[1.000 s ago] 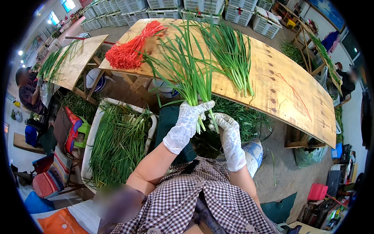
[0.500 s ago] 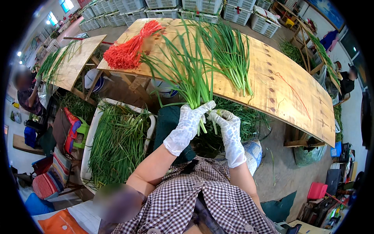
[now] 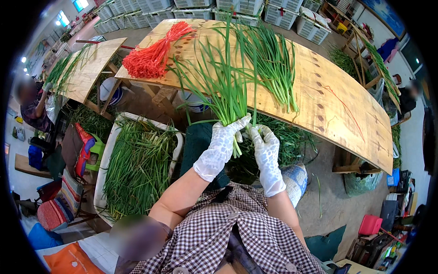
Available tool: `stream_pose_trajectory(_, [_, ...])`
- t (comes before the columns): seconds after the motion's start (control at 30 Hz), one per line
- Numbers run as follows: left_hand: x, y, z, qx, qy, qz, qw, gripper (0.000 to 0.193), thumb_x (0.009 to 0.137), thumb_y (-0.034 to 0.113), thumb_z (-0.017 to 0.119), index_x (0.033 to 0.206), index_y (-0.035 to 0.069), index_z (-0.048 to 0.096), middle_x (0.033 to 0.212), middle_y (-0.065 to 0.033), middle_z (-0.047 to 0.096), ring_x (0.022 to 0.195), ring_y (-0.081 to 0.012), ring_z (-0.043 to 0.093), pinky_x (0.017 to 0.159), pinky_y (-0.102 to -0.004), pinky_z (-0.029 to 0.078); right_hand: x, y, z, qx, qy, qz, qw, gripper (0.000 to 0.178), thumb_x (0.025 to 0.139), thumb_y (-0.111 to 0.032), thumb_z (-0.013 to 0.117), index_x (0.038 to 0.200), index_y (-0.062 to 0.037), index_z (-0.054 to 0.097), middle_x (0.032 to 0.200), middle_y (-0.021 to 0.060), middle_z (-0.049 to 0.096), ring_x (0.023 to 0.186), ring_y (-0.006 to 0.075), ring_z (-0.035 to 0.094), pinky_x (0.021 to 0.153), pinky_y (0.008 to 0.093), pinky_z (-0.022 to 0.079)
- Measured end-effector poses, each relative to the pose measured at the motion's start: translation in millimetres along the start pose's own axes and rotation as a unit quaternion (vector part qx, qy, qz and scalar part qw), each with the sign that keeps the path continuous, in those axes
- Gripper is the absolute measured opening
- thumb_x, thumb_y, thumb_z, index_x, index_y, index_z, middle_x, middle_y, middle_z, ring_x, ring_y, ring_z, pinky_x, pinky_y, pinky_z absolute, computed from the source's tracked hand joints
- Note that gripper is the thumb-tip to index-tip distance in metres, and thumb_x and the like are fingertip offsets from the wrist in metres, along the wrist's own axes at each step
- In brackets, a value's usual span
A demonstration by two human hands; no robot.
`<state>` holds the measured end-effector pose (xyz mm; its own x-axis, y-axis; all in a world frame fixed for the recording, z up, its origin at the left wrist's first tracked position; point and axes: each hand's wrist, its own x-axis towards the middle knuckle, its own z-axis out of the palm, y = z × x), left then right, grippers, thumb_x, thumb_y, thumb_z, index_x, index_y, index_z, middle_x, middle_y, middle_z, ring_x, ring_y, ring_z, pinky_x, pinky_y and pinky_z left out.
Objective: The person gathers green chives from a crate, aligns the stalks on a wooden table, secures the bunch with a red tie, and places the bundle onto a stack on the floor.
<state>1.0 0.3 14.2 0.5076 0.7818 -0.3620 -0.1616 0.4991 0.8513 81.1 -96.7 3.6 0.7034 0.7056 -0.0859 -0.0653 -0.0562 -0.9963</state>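
Note:
My left hand [image 3: 222, 142], in a thin white patterned glove, is closed round the lower stems of a bunch of green chives [image 3: 223, 98]. The leaves fan up and away over the near edge of the wooden table [image 3: 337, 112]; the pale stem ends poke out below the fist. Close beside it on the right, my gloved right hand [image 3: 265, 150] pinches a single chive stalk [image 3: 254, 107] near its base. A sorted pile of chives [image 3: 273, 68] lies on the table beyond, its stems toward me.
A bundle of red ties [image 3: 150, 55] sits at the table's left end. At my left stands a white tub [image 3: 97, 194] heaped with chives. More loose chives [image 3: 294, 141] lie under the table edge. Stacked crates [image 3: 237, 7] line the back; other people sit far left and right.
My right hand has turned more upright and now holds a stalk that stands up beside the bunch. My left hand keeps its grip, almost unmoved.

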Motion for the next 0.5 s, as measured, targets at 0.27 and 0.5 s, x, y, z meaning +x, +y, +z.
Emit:
stream_pose_trajectory(0.27, [10.6,41.0,-12.5,0.001,0.012,0.036,0.999,0.022,0.078,0.012,0.077,0.093,0.000,0.067,0.076,-0.0063,0.067,0.041,-0.0070,0.046,0.039,-0.0205,0.040,-26.0,67.6,-73.0,-0.508,-0.172,0.085,0.840,0.026,0.089,-0.029,0.061,0.094,-0.0034,0.067,0.085,0.0148,0.070,0.079,0.0298,0.068,0.072,0.0386,0.053])
stream_pose_trajectory(0.5, [2.4,34.5,-6.2,-0.050,-0.076,0.060,0.994,0.027,0.082,0.011,0.072,0.103,-0.004,0.064,0.094,-0.0139,0.069,0.069,-0.0169,0.064,0.064,-0.0284,0.056,-15.6,-13.9,-39.7,-0.015,-0.102,-0.017,0.995,0.030,0.086,-0.017,0.069,0.111,-0.0008,0.067,0.095,0.0095,0.070,0.084,0.0133,0.064,0.079,0.0268,0.051])
